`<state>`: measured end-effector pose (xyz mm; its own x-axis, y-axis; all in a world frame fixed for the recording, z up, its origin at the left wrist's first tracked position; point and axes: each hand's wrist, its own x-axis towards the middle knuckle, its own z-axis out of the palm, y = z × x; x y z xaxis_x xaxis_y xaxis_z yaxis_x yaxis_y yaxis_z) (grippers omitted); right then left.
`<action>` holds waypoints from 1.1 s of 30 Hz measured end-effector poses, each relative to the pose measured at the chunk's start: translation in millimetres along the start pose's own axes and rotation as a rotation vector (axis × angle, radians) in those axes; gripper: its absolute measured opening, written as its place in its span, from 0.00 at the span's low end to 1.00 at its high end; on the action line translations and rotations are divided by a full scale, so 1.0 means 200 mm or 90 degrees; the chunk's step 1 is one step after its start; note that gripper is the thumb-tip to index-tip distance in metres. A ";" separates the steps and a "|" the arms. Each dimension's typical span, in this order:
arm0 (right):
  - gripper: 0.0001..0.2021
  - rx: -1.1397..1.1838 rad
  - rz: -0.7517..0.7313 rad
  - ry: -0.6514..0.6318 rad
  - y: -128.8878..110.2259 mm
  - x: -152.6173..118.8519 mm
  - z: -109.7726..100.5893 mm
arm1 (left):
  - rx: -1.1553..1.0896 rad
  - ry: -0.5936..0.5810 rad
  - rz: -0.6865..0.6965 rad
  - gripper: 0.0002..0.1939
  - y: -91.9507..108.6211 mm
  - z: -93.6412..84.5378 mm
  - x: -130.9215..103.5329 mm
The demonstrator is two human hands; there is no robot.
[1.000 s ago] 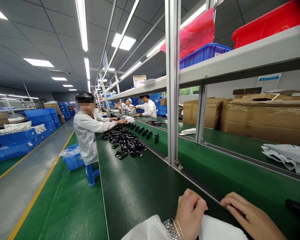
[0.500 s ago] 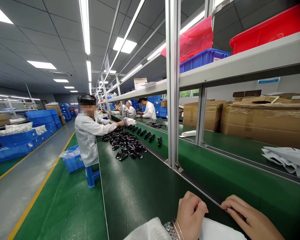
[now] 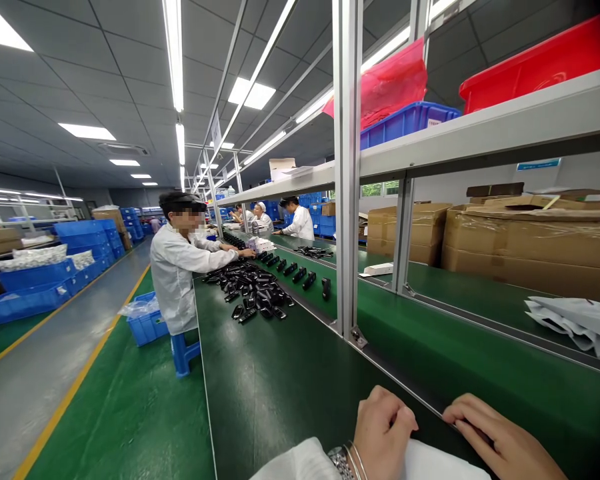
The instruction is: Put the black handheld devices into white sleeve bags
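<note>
My left hand [image 3: 384, 432] is curled into a loose fist above the green worktop [image 3: 270, 393], with nothing visible in it. A watch and thin bangles circle that wrist below a white sleeve. To its right, my right hand [image 3: 503, 437] rests at the metal strip between worktop and conveyor belt [image 3: 430, 340]. Its fingers are slightly bent, a gap shows between them and the thumb, and they hold nothing I can see. White cloth lies between my hands. Farther up the worktop is a heap of black handheld devices [image 3: 260, 293]. More black devices [image 3: 309, 280] stand in a row on the belt.
A metal post [image 3: 347, 200] rises beyond my hands and carries a shelf [image 3: 480, 137] with red and blue bins. Across the belt are cardboard boxes [image 3: 525, 247] and a white bag [image 3: 577, 320]. A co-worker [image 3: 175, 273] in white reaches over the line at the left.
The row of black devices on the belt has shifted slightly toward me and to the right. The co-worker's head and arms have moved. My hands stay almost where they were.
</note>
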<state>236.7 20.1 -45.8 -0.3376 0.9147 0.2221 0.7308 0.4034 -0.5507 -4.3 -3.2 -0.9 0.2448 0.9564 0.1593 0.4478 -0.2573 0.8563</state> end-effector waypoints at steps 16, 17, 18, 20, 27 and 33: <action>0.14 0.014 0.023 -0.001 -0.02 0.00 -0.01 | 0.010 -0.002 0.011 0.17 -0.02 0.01 0.00; 0.14 0.012 0.021 -0.004 -0.02 0.00 -0.01 | 0.010 -0.004 0.011 0.17 -0.01 0.01 0.00; 0.14 0.010 0.021 -0.009 -0.02 0.00 -0.01 | 0.010 -0.004 0.010 0.17 -0.01 0.00 0.00; 0.14 0.005 0.024 -0.017 -0.01 0.00 -0.01 | 0.012 -0.011 0.008 0.17 0.00 0.00 0.00; 0.13 0.000 0.016 -0.008 -0.01 0.00 -0.01 | 0.009 -0.008 0.008 0.17 0.01 0.00 0.00; 0.13 -0.004 0.002 0.003 -0.02 0.00 -0.01 | 0.010 -0.006 0.028 0.17 -0.02 0.01 0.00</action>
<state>234.7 18.4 -41.4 -0.3328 0.9161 0.2238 0.7353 0.4007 -0.5466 -4.1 -2.6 -5.5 0.2722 0.9427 0.1928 0.4499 -0.3018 0.8406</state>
